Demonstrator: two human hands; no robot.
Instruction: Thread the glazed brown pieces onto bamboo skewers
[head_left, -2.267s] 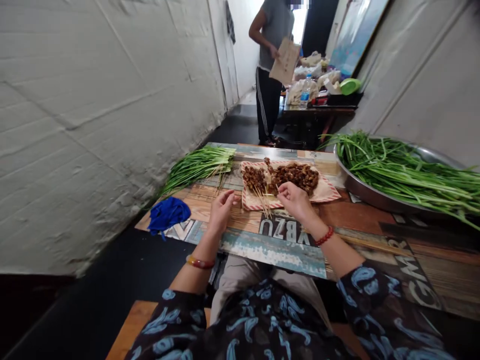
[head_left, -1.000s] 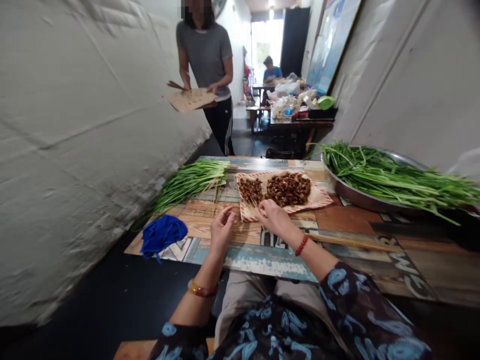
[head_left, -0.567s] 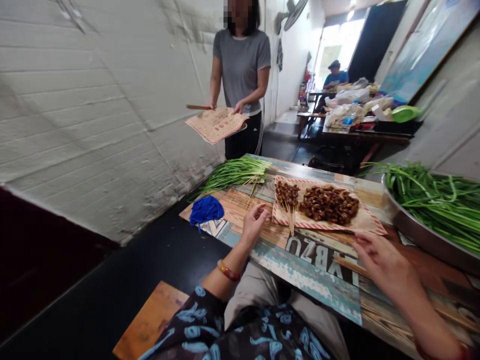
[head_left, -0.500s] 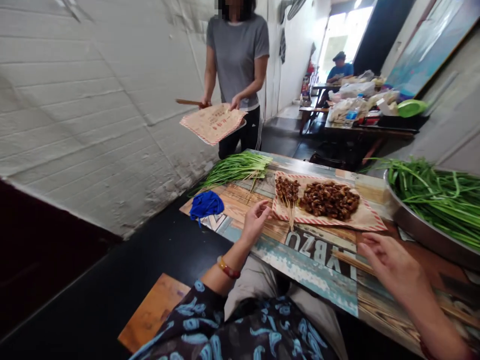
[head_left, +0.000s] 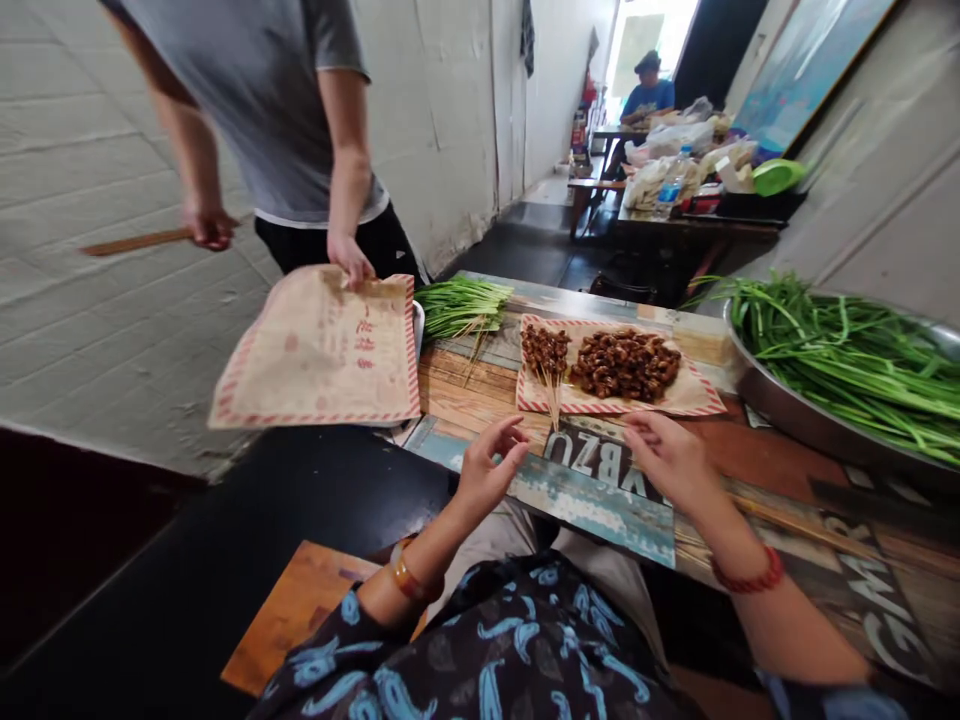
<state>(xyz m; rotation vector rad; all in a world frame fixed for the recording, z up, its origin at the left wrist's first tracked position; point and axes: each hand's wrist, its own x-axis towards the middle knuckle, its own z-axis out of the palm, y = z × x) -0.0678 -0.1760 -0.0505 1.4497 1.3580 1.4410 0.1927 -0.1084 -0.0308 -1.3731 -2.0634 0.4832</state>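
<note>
My left hand (head_left: 491, 465) is raised over the near table edge, its thumb and bent fingers apart and nothing in it. To its right my right hand (head_left: 667, 455) hovers by the front edge of a striped paper sheet (head_left: 697, 402), open and empty. On that sheet lie a pile of dark glazed meat pieces (head_left: 626, 365) and a few meat skewers (head_left: 546, 350), bare stick ends towards me. Several loose bamboo skewers (head_left: 806, 525) lie on the patterned wooden table (head_left: 600, 520), partly behind my right forearm.
A co-worker (head_left: 262, 120) at the left holds a paper-covered tray (head_left: 315, 360) by the table corner and a bundle of sticks (head_left: 139, 242). Green chives (head_left: 465, 305) lie at the back left; more fill a metal basin (head_left: 780, 400) at the right. Another person (head_left: 649, 95) sits far back.
The co-worker has come closer and brought the papered tray to the table's left corner, covering the blue cloth. My right hand has moved left towards my left hand.
</note>
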